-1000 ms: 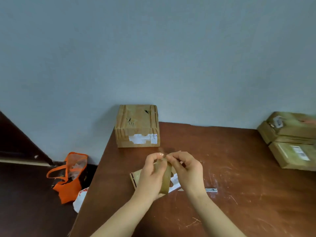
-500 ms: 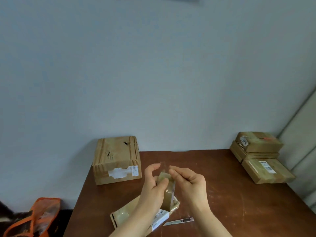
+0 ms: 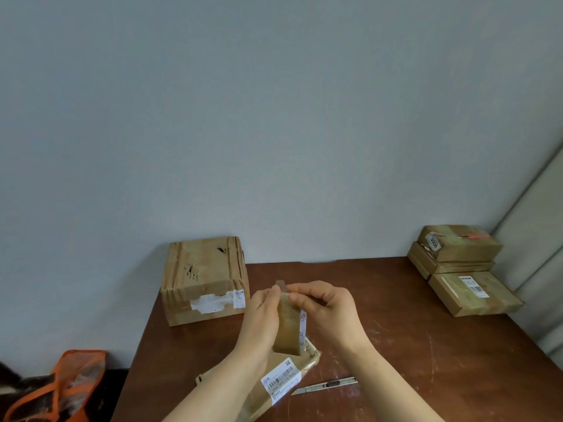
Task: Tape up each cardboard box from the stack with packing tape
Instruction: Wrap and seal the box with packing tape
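Observation:
My left hand [image 3: 262, 318] grips a roll of brownish packing tape [image 3: 288, 328], held upright above the table. The fingers of my right hand [image 3: 324, 307] pinch the loose tape end [image 3: 281, 284] at the top of the roll. Under my hands a flat cardboard box [image 3: 281, 380] with a barcode label lies on the brown table [image 3: 426, 360], partly hidden by my forearms. A larger taped box [image 3: 202, 278] stands at the table's far left corner. Three flat boxes [image 3: 457, 263] are stacked at the far right.
A metal utility knife [image 3: 326, 385] lies on the table right of the flat box. An orange bag [image 3: 61, 388] sits on the floor at the lower left. A grey wall runs behind the table.
The camera has tilted up, so the table sits lower in view. My hands keep the tape roll between them, raised slightly, with the right fingers working the tape end.

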A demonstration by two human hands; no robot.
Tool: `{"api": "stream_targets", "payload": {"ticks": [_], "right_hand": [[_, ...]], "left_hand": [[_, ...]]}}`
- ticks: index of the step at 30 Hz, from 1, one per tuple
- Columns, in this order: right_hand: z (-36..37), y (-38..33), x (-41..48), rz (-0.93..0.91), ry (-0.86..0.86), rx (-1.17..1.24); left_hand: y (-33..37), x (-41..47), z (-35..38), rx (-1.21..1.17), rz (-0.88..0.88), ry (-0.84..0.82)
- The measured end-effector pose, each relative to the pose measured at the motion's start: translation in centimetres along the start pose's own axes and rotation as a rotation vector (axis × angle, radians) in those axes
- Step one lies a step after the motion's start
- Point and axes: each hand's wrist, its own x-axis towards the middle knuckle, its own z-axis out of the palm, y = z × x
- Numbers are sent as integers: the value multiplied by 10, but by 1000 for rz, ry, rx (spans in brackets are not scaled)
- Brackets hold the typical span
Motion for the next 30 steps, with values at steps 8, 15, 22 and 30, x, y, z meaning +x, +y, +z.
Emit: {"api": "stream_targets", "payload": {"ticks": [8, 15, 22, 30], "right_hand": [[4, 5, 7, 25, 65, -163], [7, 14, 9, -6, 43, -309], [1, 21, 9, 38, -8, -335], [-8, 28, 4, 139, 89, -231]], "left_hand": [[3, 7, -4, 7, 10, -26], [-7, 7, -8, 43, 80, -101], [-8, 12, -13, 255, 179, -161], [-22, 17, -2, 347, 266, -112]]}}
